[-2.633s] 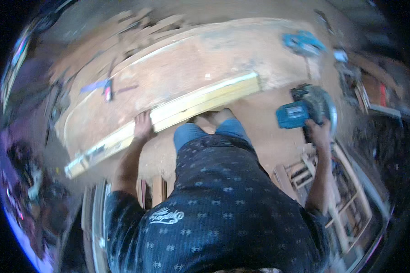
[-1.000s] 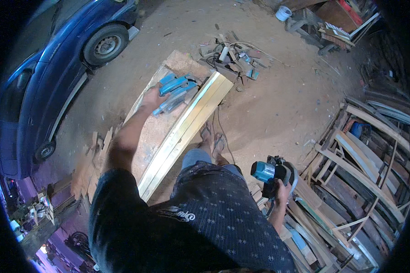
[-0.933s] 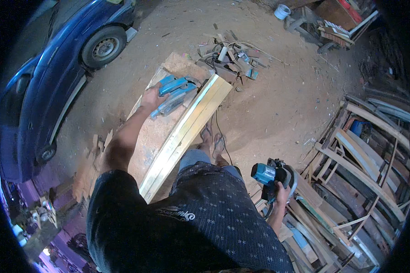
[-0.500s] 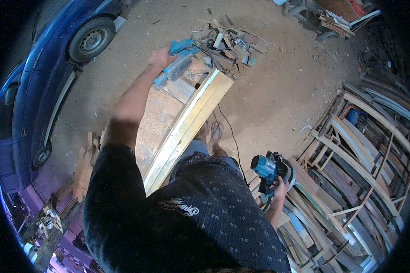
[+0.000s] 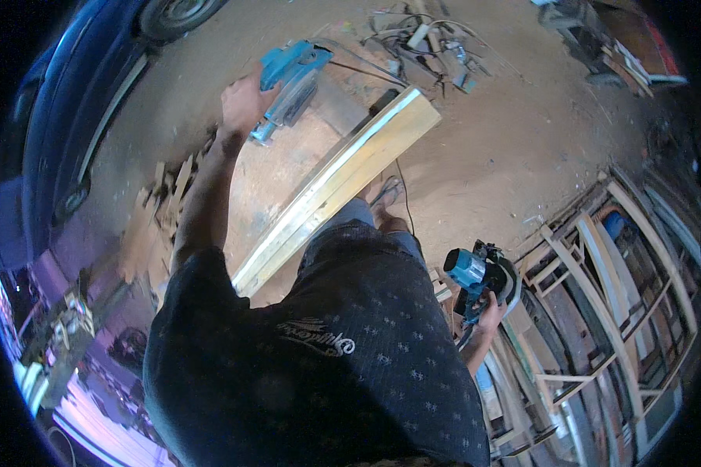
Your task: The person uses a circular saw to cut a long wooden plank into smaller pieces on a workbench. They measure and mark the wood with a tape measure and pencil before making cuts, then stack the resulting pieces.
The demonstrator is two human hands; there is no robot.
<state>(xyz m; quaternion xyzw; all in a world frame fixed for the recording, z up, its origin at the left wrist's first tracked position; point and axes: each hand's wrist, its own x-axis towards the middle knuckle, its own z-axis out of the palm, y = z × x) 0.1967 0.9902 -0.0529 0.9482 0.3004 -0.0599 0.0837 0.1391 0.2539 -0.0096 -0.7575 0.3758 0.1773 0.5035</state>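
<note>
We're in a dark T-shirt [image 5: 382,366], fine vertical ribbing, small pale star-like motifs [image 5: 417,374] scattered over the front. Pale script lettering [image 5: 317,337] across the chest. Left sleeve [image 5: 199,292]: short, reads near-black, forearm bare below it. Also wearing blue shorts [image 5: 349,215]; open sandal [image 5: 389,191] on our one visible foot. Left grip [image 5: 245,103] and right grip [image 5: 491,313]: plain bare hands.

From far off, I look through the left one of the two head cameras. It points down, so the dark shirt [image 5: 288,381] is closest and fills the bottom middle of the frame. The ground [image 5: 514,148] is farther off, at the upper right, and the round rim cuts off the blue car [image 5: 70,117] at the upper left. My view is wide, with black corners.
</note>
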